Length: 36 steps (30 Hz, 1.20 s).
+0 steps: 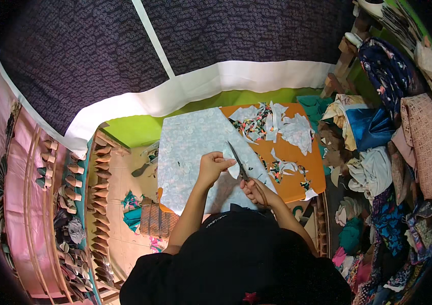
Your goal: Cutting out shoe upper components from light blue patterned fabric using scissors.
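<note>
A small white piece of fabric (232,169) is pinched between the fingers of my left hand (213,166). My right hand (255,190) grips a pair of dark-bladed scissors (236,157), its blades pointing up and away from me, close beside the white piece. Whether the blades touch the piece, I cannot tell. Beneath both hands, a large sheet of pale, faintly patterned fabric (188,142) lies over the left part of an orange table (292,189). White and floral fabric scraps (264,122) are scattered on the table's right side.
Folded and bunched fabrics (373,170) are piled along the right. On the left stand racks with rows of shoe forms (102,193). A dark patterned curtain with a white border (216,81) hangs beyond the table. A woven brown item (157,221) lies on the floor at left.
</note>
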{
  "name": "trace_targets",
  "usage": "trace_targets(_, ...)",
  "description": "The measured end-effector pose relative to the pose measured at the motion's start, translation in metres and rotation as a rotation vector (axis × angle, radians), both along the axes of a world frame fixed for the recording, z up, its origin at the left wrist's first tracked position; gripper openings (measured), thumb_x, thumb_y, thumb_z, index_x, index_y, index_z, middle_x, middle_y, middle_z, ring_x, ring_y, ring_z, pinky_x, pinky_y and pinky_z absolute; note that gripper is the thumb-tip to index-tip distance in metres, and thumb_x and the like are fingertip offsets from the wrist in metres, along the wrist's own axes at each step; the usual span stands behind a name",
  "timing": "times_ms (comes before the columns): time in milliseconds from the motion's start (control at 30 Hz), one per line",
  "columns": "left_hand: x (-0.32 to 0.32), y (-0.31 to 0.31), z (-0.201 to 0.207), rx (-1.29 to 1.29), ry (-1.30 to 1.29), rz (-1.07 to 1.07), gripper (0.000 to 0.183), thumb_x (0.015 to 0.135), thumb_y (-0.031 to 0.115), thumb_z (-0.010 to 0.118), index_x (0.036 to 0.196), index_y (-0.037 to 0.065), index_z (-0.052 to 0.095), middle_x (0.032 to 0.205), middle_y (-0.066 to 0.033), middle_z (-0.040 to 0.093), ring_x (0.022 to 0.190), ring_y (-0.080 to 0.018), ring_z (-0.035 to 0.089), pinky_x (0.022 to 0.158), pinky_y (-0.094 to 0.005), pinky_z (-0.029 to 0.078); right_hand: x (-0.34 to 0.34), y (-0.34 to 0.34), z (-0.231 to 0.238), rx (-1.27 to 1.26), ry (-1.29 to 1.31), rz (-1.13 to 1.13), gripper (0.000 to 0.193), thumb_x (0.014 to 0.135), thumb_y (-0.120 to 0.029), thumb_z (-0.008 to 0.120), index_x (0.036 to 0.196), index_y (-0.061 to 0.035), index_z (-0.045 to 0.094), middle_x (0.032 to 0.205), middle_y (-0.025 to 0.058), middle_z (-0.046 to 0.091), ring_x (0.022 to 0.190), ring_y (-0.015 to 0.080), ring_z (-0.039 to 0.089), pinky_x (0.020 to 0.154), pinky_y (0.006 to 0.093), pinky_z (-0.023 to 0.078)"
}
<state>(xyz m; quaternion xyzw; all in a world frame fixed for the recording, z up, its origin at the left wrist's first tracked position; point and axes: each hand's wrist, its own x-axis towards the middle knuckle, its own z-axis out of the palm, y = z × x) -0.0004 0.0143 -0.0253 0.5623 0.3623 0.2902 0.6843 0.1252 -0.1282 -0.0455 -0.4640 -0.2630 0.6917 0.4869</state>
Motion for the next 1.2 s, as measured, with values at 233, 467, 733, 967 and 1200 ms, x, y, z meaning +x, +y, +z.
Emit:
trace_targets(233,0.002,-0.004,0.013,-0.008,0.015,-0.012,0.020,0.065,0.009,0.070,0.061,0.003,0.052,0.057,-0.0027,0.055,0.047,-0.0052,0.046,0.043,-0.0176,0.037,0.005,-0.002,0.003,-0.006,-0.038,0.105,0.070,0.057,-0.073,0.046,0.086,-0.0095,0.039,0.062,-0.0063,0.031,0.046,0.0024,0.025,0.039,0.0153,0.020)
trace_targets(467,0.006,-0.008,0.003,0.004,-0.002,-0.067,0.022,0.067,0.012,0.069,0.060,0.006,0.048,0.054,0.0004,0.051,0.048,-0.0048,0.046,0.044,-0.0177,0.037,0.006,0.000,-0.005,0.009,0.058,0.089,0.072,0.057,-0.075,0.045,0.088,-0.0097,0.040,0.062,-0.0070,0.028,0.048,0.0022,0.023,0.041,0.0146,0.020)
trace_targets(733,0.011,-0.007,0.015,0.007,0.041,-0.083,0.020,0.073,0.016,0.063,0.065,0.005,0.049,0.059,0.0009,0.050,0.051,-0.0039,0.043,0.046,-0.0189,0.035,0.003,0.000,0.009,0.374,-0.399,-0.156,0.049,0.078,-0.056,0.039,0.081,-0.0072,0.047,0.061,-0.0040,0.038,0.046,0.0045,0.033,0.038,0.0171,0.027)
trace_targets(967,0.019,-0.010,0.011,0.073,0.048,-0.025,0.020,0.074,0.016,0.062,0.063,0.005,0.050,0.055,0.0029,0.048,0.049,-0.0033,0.042,0.044,-0.0182,0.033,0.024,-0.006,-0.012,-0.009,0.041,0.035,0.053,0.074,-0.059,0.045,0.091,-0.0081,0.042,0.069,-0.0045,0.036,0.050,0.0037,0.030,0.042,0.0156,0.023)
trace_targets(1200,0.025,-0.017,0.007,0.113,0.031,0.033,0.020,0.073,0.015,0.063,0.062,0.004,0.051,0.054,0.0038,0.046,0.049,-0.0020,0.038,0.043,-0.0179,0.030,0.030,-0.007,-0.017,0.042,0.113,0.131,0.065,0.066,-0.068,0.045,0.093,-0.0088,0.041,0.066,-0.0052,0.033,0.048,0.0035,0.026,0.040,0.0166,0.020)
